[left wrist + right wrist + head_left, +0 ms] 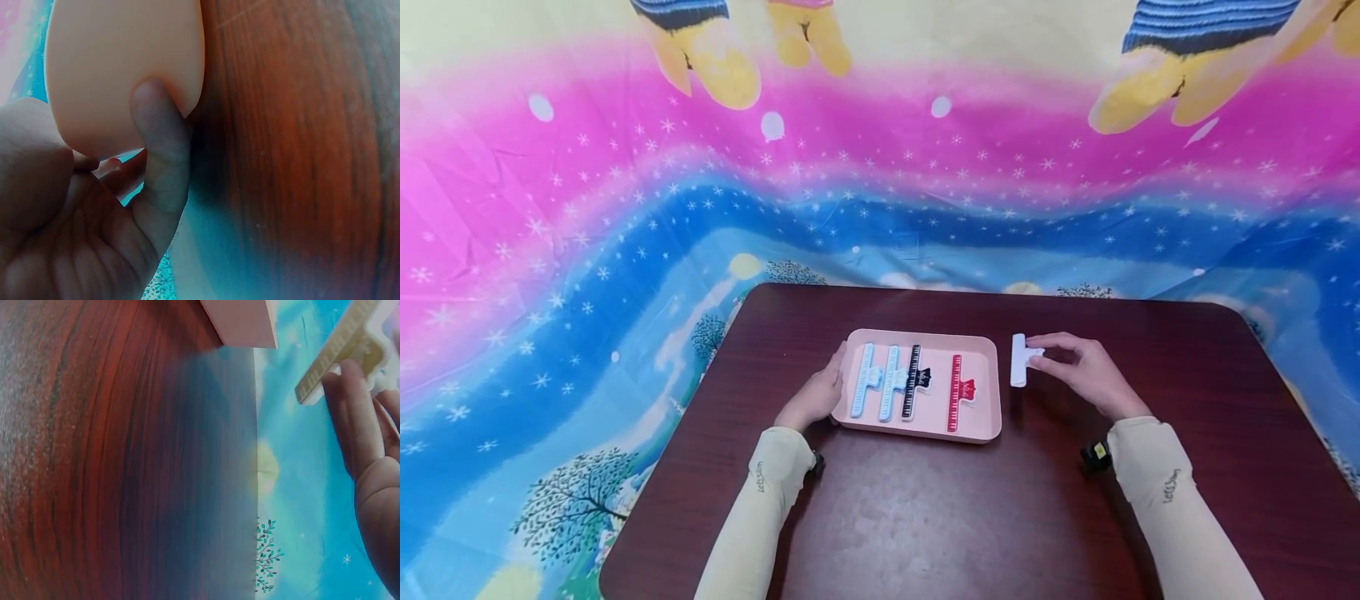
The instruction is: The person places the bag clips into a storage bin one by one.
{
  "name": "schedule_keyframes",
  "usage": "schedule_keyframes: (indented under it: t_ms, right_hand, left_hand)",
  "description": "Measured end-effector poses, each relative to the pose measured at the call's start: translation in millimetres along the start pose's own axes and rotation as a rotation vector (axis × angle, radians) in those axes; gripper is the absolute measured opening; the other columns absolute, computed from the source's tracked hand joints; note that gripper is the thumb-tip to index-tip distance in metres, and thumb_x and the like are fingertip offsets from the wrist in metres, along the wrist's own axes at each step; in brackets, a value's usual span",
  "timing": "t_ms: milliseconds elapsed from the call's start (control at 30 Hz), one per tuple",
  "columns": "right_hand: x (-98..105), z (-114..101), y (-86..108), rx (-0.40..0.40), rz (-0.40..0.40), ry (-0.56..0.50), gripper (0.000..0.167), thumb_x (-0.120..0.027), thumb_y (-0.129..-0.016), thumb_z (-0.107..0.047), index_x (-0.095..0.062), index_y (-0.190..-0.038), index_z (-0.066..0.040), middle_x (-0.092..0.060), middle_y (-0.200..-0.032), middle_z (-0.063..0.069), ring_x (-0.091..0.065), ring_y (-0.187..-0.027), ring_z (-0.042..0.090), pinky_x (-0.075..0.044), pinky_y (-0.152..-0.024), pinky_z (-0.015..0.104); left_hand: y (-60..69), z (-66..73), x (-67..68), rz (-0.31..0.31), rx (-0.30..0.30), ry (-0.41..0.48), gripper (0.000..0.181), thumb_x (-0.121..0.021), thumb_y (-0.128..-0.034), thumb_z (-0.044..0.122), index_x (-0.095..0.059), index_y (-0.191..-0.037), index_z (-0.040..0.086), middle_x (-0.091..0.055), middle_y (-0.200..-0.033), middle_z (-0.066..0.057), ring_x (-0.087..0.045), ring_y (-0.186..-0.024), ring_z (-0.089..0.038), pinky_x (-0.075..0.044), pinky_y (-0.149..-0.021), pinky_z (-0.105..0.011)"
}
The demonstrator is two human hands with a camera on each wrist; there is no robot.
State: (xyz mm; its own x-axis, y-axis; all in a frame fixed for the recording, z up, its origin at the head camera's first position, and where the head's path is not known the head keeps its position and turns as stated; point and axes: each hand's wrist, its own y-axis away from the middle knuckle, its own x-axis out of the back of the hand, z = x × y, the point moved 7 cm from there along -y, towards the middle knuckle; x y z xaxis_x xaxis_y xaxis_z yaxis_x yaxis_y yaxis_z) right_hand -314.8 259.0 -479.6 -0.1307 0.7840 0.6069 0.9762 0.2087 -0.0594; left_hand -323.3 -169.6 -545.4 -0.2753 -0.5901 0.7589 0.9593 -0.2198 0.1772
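Observation:
My right hand (1086,371) pinches a white clip (1018,360) by its handle, above the table just right of a pink tray (973,435). Seen from the right wrist, the clip (331,353) has a keyboard pattern along its bar, and its handle is partly out of frame. My left hand (818,392) holds the tray's left side. In the left wrist view its thumb (159,119) presses on the outer wall; the fingertips are partly hidden. Inside the tray lie two light blue clips (862,383) (889,385), a black clip (913,382) and a red clip (955,393).
The tray stands on a dark brown wooden table (880,517) with rounded corners. Behind it hangs a colourful printed cloth (865,167), reaching the table's far edge. A small black device (1096,456) sits at the right wrist.

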Motion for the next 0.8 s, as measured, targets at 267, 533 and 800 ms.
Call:
schedule_keyframes:
  t_ms: [267, 533, 800]
  right_hand:
    - [-0.6, 0.0, 3.8, -0.029, -0.029, -0.152, 0.054, -0.082, -0.091, -0.022, -0.064, -0.139, -0.006, -0.060, -0.137, 0.023, -0.067, -0.114, 0.034, -0.057, -0.082, 0.016]
    - [-1.0, 0.0, 1.3, -0.001, 0.030, -0.095, 0.034, -0.075, -0.098, -0.025, -0.069, -0.125, -0.005, -0.070, -0.119, 0.022, -0.068, -0.092, -0.002, -0.057, -0.078, 0.017]
    - [-0.9, 0.2, 1.1, 0.022, 0.041, -0.120, 0.029, -0.070, -0.101, -0.022, -0.069, -0.122, -0.003, -0.071, -0.114, 0.022, -0.072, -0.091, 0.007, -0.059, -0.079, 0.022]
  left_hand:
    - [1.7, 1.8, 0.1, -0.001, -0.004, 0.016, 0.060, -0.028, -0.1136, 0.021, -0.006, -0.169, 0.016, -0.024, -0.171, -0.015, -0.046, -0.142, -0.031, -0.031, -0.125, -0.048]
    - [2.4, 1.1, 0.2, -0.002, 0.011, 0.016, 0.059, -0.026, -0.1138, 0.022, -0.005, -0.169, 0.018, -0.027, -0.170, -0.015, -0.052, -0.136, -0.032, -0.036, -0.121, -0.048]
    - [4.7, 3.6, 0.6, -0.005, 0.021, 0.019, 0.059, -0.026, -0.1140, 0.024, -0.005, -0.169, 0.018, -0.033, -0.167, -0.019, -0.056, -0.130, -0.035, -0.040, -0.117, -0.049]
